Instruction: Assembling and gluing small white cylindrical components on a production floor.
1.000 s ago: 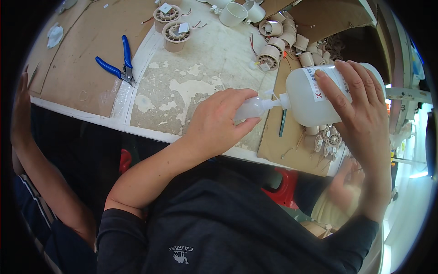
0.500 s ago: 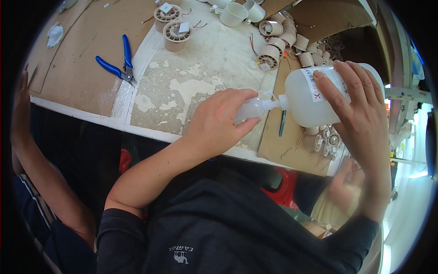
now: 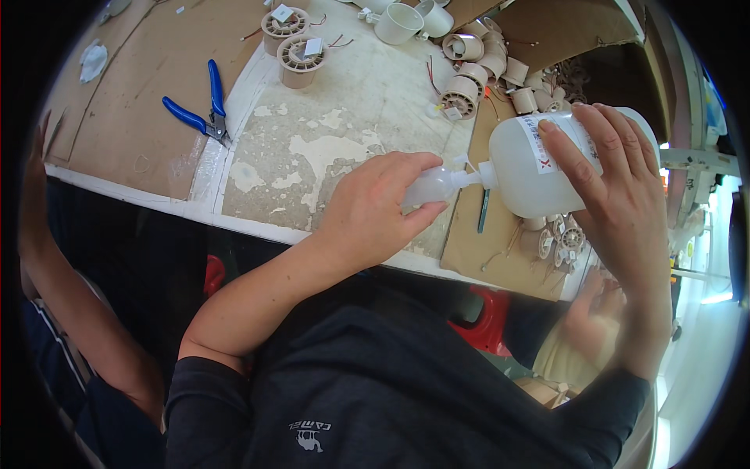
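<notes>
My left hand (image 3: 379, 205) is closed around a small translucent squeeze bottle (image 3: 430, 187), thumb and forefinger on its sides. My right hand (image 3: 617, 172) grips a large white plastic bottle (image 3: 527, 180) with a printed label, tipped onto its side with its neck toward the left. The two bottles meet mouth to mouth, the small one's nozzle at the large one's neck; whether liquid is flowing I cannot tell. Both are held above the worn table (image 3: 312, 168).
Blue-handled side cutters (image 3: 211, 109) lie on cardboard at the left. Two beige round fan-like housings (image 3: 301, 62) stand at the back, with more housings (image 3: 469, 86) heaped at the back right. A thin dark-green tool (image 3: 483, 211) lies near the bottles. Other people's arms (image 3: 78, 289) show at both sides.
Hardly anything differs: both hands hold the two bottles together in nearly the same place. The view has shifted very slightly.
</notes>
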`<state>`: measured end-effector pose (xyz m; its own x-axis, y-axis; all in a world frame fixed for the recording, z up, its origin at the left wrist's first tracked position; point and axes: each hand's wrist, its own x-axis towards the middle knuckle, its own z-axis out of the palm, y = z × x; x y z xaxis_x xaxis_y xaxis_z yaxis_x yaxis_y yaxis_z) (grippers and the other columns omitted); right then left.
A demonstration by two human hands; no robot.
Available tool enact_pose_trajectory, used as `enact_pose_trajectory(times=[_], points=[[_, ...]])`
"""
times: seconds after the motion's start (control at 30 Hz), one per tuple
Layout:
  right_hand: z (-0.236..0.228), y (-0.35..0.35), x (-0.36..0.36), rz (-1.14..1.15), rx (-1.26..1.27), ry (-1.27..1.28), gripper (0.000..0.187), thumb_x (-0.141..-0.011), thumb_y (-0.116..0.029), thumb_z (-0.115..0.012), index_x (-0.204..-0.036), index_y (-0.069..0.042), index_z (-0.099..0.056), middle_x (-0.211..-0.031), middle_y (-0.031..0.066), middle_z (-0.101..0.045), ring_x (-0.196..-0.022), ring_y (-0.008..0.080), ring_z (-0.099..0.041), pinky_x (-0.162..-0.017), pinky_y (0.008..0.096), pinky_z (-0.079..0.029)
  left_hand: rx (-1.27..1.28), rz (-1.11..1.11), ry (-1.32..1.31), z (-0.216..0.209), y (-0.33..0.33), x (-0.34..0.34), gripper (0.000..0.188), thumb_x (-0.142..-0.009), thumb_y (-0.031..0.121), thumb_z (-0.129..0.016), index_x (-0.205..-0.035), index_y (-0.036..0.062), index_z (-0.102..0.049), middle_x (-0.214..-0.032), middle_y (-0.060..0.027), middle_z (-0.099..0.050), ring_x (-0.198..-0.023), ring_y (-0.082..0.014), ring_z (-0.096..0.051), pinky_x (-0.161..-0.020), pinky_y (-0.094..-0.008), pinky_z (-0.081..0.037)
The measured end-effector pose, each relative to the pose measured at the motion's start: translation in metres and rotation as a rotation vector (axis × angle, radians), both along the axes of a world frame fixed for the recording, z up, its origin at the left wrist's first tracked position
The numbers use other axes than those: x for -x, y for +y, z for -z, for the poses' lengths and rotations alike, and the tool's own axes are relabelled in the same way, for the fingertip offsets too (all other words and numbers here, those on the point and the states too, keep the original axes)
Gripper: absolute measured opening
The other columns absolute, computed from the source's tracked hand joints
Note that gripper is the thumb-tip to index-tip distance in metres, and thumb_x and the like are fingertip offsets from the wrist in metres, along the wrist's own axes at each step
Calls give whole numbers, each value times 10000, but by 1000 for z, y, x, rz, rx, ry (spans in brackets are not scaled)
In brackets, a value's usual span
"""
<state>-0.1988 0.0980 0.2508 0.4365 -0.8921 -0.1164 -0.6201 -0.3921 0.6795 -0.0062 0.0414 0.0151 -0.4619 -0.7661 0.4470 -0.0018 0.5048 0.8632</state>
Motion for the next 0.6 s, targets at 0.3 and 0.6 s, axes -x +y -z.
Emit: enact_pose_trajectory(times=[0.3, 0.6], points=[[0, 0, 1, 11, 4, -3, 824, -687, -14, -801, -1441, -270, -591, -1419, 93, -588, -1322, 350, -569, -1116, 498, -455, 1, -7, 2, 0, 0, -1, 424, -816, 175, -835, -1192, 56, -679, -1044, -130, -724, -970, -338, -701, -844, -433, -571], [1, -1, 2, 15, -10, -16, 833, -686, -36, -823, -1447, -271, -580, -1413, 96, -594, -1319, 347, -573, -1117, 500, -453, 5, -5, -8, -2, -1, -1, 423, -820, 180, -833, -1195, 57, -681, -1050, -131, -726, -972, -334, -705, -843, -430, -574]])
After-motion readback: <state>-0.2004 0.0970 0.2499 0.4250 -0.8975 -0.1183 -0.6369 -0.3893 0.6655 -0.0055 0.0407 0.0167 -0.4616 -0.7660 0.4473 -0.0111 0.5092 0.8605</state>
